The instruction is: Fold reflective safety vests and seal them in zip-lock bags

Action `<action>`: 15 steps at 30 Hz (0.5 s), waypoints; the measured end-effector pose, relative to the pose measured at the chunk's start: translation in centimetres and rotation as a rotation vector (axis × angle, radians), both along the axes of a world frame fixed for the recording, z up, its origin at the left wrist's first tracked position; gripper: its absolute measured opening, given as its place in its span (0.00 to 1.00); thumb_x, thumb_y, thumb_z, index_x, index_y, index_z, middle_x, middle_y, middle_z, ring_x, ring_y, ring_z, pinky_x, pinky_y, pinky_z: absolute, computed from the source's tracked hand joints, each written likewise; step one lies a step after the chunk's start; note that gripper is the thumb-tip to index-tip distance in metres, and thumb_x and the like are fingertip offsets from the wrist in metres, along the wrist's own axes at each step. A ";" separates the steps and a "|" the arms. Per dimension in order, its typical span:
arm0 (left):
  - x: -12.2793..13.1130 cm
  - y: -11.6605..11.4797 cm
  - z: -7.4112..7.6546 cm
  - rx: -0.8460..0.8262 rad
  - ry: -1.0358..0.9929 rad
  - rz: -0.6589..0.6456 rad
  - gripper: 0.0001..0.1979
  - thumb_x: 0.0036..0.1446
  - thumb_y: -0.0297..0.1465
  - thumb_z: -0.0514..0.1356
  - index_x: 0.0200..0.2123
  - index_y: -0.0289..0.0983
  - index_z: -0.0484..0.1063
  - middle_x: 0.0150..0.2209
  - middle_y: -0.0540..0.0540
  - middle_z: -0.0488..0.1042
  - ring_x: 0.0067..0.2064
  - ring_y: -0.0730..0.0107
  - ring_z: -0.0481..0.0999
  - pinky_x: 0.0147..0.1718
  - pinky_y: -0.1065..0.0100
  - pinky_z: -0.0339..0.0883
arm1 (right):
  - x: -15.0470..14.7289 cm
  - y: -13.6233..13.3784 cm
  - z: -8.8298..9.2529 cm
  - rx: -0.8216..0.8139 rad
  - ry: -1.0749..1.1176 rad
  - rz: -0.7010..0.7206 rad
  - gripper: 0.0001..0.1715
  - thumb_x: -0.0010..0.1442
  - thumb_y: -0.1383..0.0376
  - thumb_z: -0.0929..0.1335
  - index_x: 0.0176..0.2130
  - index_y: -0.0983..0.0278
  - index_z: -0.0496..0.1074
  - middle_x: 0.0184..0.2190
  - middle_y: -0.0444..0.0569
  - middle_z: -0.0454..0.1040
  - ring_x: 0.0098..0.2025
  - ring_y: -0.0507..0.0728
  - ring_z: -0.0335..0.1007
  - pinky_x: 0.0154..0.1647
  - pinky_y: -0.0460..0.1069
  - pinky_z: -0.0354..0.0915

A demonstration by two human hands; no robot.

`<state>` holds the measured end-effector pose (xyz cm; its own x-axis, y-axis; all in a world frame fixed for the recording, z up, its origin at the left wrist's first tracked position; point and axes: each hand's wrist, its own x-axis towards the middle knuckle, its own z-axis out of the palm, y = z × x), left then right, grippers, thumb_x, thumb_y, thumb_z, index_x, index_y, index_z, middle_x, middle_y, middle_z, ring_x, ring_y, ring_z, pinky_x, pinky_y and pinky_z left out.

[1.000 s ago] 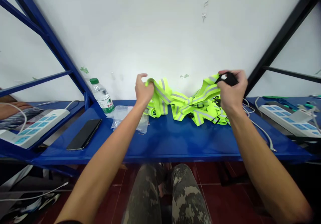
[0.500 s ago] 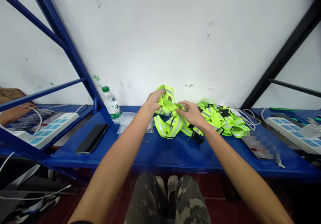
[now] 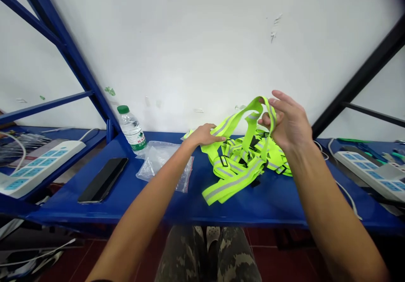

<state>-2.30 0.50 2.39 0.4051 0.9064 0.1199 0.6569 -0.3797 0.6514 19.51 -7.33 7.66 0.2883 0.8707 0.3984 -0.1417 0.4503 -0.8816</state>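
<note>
A tangle of fluorescent yellow reflective straps (image 3: 234,185) with grey stripes and black buckles lies on the blue table (image 3: 177,208). My right hand (image 3: 286,119) is raised over the right of the pile, its fingers hooked through a strap loop that it lifts off the table. Lower and to the left, my left hand (image 3: 204,135) grips the straps at the pile's left side, thumb pointing right along the band. Part of the pile behind the lifted strap is hidden.
Clear plastic bags (image 3: 158,159) lie left of the straps, beside a water bottle (image 3: 132,130) with a green cap. A black phone (image 3: 103,180) is farther left. Power strips (image 3: 44,168) stand at the far left and far right. Blue frame bars rise at the left.
My right hand has moved right and up, pulling a strap into a raised loop. My left hand has come down to the pile. A strap end now reaches toward the table's front.
</note>
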 end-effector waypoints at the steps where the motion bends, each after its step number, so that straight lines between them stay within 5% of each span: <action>1: 0.4 -0.2 0.0 0.023 0.031 0.037 0.38 0.43 0.51 0.67 0.53 0.35 0.69 0.58 0.34 0.70 0.58 0.48 0.70 0.53 0.59 0.63 | -0.5 -0.1 0.3 0.035 -0.080 0.019 0.25 0.49 0.60 0.73 0.47 0.57 0.67 0.43 0.47 0.74 0.25 0.51 0.70 0.31 0.54 0.73; 5: 1.8 -2.5 0.5 0.164 -0.332 0.238 0.26 0.57 0.54 0.55 0.43 0.36 0.70 0.44 0.38 0.76 0.47 0.56 0.75 0.46 0.61 0.66 | -2.9 0.2 -0.1 0.174 -0.408 -0.013 0.27 0.57 0.52 0.69 0.54 0.56 0.67 0.53 0.52 0.71 0.49 0.62 0.73 0.44 0.61 0.73; 7: 2.3 -3.9 0.8 0.086 -0.545 0.104 0.25 0.60 0.54 0.51 0.37 0.38 0.69 0.34 0.43 0.76 0.39 0.63 0.75 0.39 0.65 0.67 | -3.8 0.7 -0.6 0.218 -0.506 -0.016 0.26 0.60 0.50 0.67 0.55 0.56 0.68 0.55 0.52 0.70 0.55 0.63 0.69 0.49 0.63 0.71; 10: 2.4 -5.0 1.3 -0.135 -0.717 -0.123 0.18 0.56 0.47 0.61 0.35 0.38 0.67 0.27 0.50 0.71 0.28 0.72 0.71 0.30 0.70 0.64 | -4.2 1.3 -1.3 0.269 -0.633 0.041 0.27 0.63 0.47 0.64 0.56 0.55 0.68 0.58 0.51 0.68 0.62 0.63 0.62 0.57 0.63 0.66; 15: 0.0 -4.8 3.9 -0.383 -1.054 -0.134 0.11 0.55 0.35 0.64 0.36 0.37 0.65 0.26 0.52 0.70 0.26 0.73 0.73 0.30 0.68 0.68 | -2.5 2.4 -4.8 0.244 -0.921 -0.111 0.52 0.55 0.46 0.70 0.69 0.56 0.49 0.67 0.55 0.57 0.66 0.69 0.55 0.62 0.67 0.58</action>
